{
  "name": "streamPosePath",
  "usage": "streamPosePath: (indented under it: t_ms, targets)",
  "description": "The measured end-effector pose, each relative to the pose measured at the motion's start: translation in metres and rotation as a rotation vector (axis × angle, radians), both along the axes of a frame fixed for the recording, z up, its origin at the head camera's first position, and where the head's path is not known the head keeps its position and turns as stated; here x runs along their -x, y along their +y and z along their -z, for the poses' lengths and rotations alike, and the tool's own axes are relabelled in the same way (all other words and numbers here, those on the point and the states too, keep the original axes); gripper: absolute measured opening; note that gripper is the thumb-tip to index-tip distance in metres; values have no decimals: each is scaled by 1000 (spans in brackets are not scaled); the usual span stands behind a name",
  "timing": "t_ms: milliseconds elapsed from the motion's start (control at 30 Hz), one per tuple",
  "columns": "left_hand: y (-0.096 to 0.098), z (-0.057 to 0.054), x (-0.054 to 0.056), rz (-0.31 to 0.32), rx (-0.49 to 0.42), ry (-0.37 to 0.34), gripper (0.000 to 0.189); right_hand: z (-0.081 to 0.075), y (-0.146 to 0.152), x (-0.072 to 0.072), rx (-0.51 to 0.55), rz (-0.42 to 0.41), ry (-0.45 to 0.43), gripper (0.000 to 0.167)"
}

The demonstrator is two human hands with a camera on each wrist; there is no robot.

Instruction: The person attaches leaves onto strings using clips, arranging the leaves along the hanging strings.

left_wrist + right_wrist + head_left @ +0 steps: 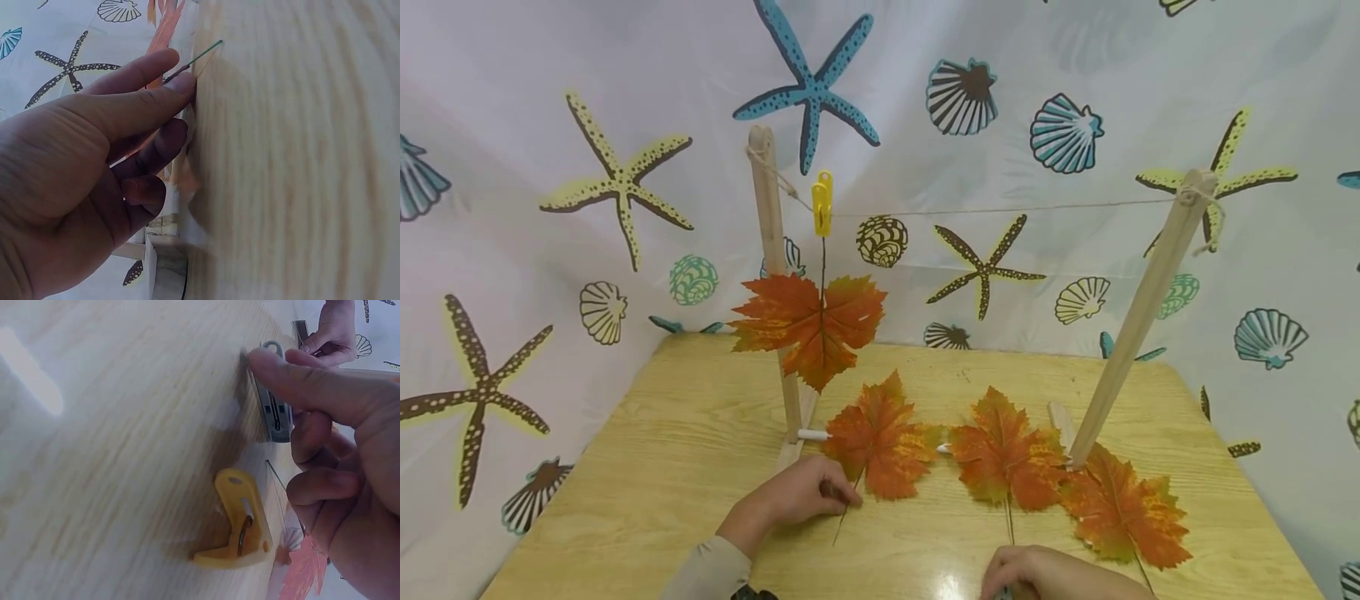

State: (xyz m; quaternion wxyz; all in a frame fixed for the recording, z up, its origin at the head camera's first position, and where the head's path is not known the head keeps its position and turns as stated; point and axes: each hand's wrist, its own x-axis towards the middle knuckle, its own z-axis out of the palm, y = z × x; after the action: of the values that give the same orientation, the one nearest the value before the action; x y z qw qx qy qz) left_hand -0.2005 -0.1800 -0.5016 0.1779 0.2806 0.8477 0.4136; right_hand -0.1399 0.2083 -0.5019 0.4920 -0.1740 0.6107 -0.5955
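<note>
My left hand (808, 492) pinches the thin stem (206, 53) of an orange artificial maple leaf (883, 437) between thumb and index finger. The leaf lies on the table at the foot of a wooden frame. At the lower edge of the head view, my right hand (1048, 575) holds a grey-green clothespin (280, 425) between thumb and fingers, close above the table. A yellow clothespin (236, 500) lies on the table beside that hand. Above, another yellow clothespin (822, 208) grips the string (1000, 208), and a maple leaf (820, 325) hangs from it by its stem.
Two wooden posts, a left post (771, 217) and a leaning right post (1142, 317), carry the string. Two more maple leaves lie on the wooden table (647, 467): a middle leaf (1003, 450) and a right leaf (1123, 508). A patterned curtain (700, 50) hangs behind.
</note>
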Motion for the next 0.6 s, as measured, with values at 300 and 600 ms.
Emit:
streamPosePath:
  t_ms: [300,600]
  targets:
    - [5,-2,3,46,24,-1,19,-6,3,-1,-48,-95,263,25]
    - [4,-2,4,61,10,39,16,-1,0,1,-102,-57,254,20]
